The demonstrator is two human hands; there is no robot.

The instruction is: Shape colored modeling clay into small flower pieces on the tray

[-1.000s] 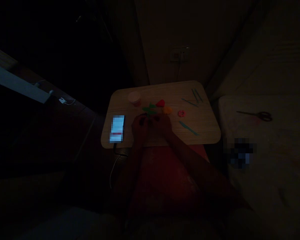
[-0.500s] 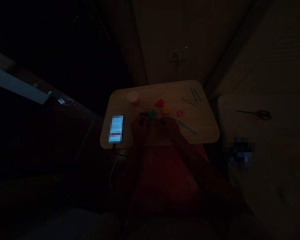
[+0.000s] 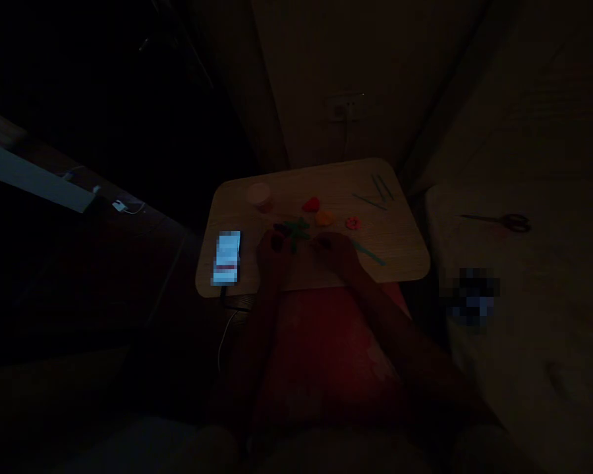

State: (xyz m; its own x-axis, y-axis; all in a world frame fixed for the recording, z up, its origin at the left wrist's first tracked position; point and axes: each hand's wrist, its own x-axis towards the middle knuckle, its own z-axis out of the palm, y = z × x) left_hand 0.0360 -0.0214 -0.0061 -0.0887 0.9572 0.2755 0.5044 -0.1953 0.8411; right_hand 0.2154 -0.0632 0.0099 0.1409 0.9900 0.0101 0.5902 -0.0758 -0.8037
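Note:
The scene is very dark. My left hand [image 3: 273, 251] and my right hand [image 3: 335, 252] rest on a small wooden lap table [image 3: 405, 253], a short gap between them. Both look curled, but what the fingers hold is lost in the dark. Just beyond them lie green clay pieces [image 3: 297, 228], a red clay piece [image 3: 311, 205], an orange clay piece [image 3: 325, 217] and a small red ring-shaped piece [image 3: 352, 223]. A teal modelling tool [image 3: 371, 254] lies right of my right hand.
A lit phone [image 3: 226, 257] lies at the table's left front with a cable hanging below. A pale pink tub [image 3: 257, 194] stands at the back left, thin teal tools [image 3: 378, 191] at the back right. Scissors [image 3: 504, 220] lie on the bed to the right.
My hands have drawn apart and back toward me, leaving the green clay pieces uncovered. The view has shifted slightly.

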